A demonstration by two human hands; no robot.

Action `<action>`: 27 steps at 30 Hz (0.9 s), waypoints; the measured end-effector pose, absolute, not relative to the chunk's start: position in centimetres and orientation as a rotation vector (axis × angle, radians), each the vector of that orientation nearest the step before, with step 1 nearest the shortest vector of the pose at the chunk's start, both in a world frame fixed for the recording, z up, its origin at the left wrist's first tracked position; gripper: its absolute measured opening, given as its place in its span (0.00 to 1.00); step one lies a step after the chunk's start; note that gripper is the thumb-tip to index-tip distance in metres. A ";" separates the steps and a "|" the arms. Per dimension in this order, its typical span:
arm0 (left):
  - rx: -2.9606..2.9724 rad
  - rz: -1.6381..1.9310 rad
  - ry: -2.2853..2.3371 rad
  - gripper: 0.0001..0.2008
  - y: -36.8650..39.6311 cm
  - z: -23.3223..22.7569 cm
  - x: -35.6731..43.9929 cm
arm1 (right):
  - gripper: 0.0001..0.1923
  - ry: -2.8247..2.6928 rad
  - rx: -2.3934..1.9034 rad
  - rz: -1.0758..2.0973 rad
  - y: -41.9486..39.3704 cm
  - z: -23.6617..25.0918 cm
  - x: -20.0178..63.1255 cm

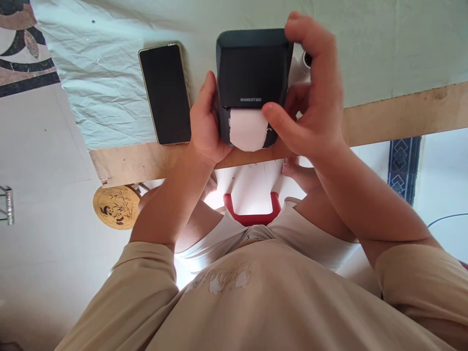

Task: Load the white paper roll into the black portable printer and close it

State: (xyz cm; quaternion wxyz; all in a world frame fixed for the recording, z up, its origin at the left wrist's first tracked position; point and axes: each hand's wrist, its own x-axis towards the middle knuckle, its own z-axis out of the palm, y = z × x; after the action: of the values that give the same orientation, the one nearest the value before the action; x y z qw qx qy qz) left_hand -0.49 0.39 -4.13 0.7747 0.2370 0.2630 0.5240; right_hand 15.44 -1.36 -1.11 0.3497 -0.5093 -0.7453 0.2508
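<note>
A black label printer [252, 68] marked NIIMBOT is held over the table's near edge. White paper [247, 129] sticks out of its front slot. My left hand [207, 122] grips the printer's left side, thumb up along it and its other fingers hidden underneath. My right hand [314, 92] is at the right side, with the index finger on the far right corner and the thumb beside the paper at the slot. A smartphone [165, 95] with a dark screen and a clear case lies left of my left hand.
A pale green cloth [383, 53] covers the table, leaving a bare wooden edge [405, 112] at the front. Partly hidden behind my right hand is a small white roll-like object [306, 59]. Below are a round wooden stool [117, 207] and a red seat edge [252, 219].
</note>
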 end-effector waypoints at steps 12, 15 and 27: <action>0.590 1.027 0.596 0.19 0.0 -4.1 -0.4 | 0.12 -1.643 -1.314 0.288 0.8 0.7 15.2; 0.601 1.033 0.622 0.15 -0.1 -4.0 -0.2 | 0.11 -1.984 -1.429 0.131 0.6 1.2 15.1; 0.758 1.029 0.746 0.10 -0.4 -3.6 0.1 | 0.19 -2.385 -1.885 0.225 0.4 2.2 14.7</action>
State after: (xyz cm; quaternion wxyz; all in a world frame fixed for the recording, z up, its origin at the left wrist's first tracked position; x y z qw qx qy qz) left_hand 0.09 -0.42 -3.58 0.7386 0.3452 0.3398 0.4689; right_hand 14.67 0.36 2.15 0.0466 -0.6176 -0.7816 0.0739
